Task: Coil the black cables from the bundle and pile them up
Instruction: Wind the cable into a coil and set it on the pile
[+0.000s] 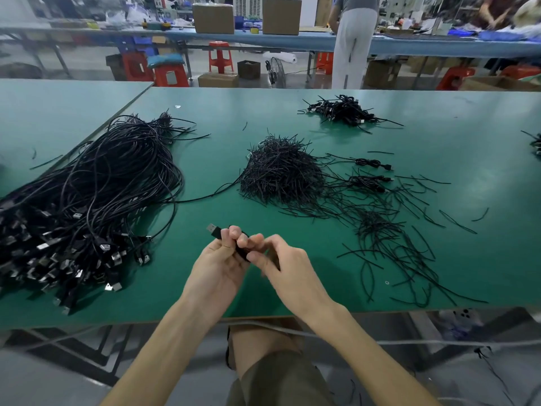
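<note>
A big bundle of long black cables (87,194) with metal USB plugs lies on the left of the green table (439,259). Over the table's near edge my left hand (219,262) grips a small coiled black cable (243,253), its USB plug (213,230) sticking out up-left of my fingers. My right hand (281,259) pinches the same coil from the right side. A pile of coiled cables (342,111) sits at the far right. Two more coiled cables (369,171) lie mid right.
A heap of short black ties (281,171) lies in the table's middle, with loose ties (395,244) scattered to the right. A second table (44,112) adjoins at far left. Beyond are red stools (221,57), cardboard boxes (213,19) and a standing person (352,39).
</note>
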